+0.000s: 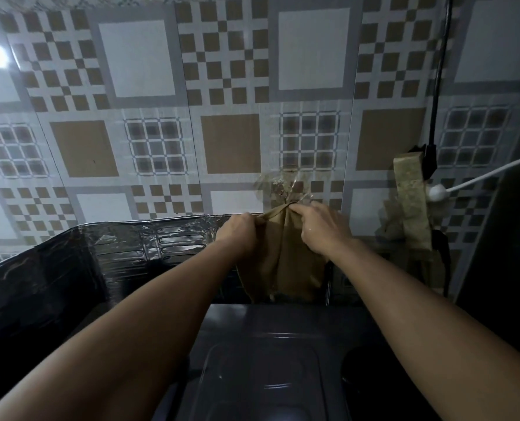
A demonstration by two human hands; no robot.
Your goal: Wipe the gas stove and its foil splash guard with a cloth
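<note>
A person's left hand (240,229) and right hand (322,229) are each pinching the top edge of a tan cloth (283,268), draping it over the foil splash guard (149,241) behind the dark gas stove (267,360), suggesting wiping is finishing or not yet begun.
</note>
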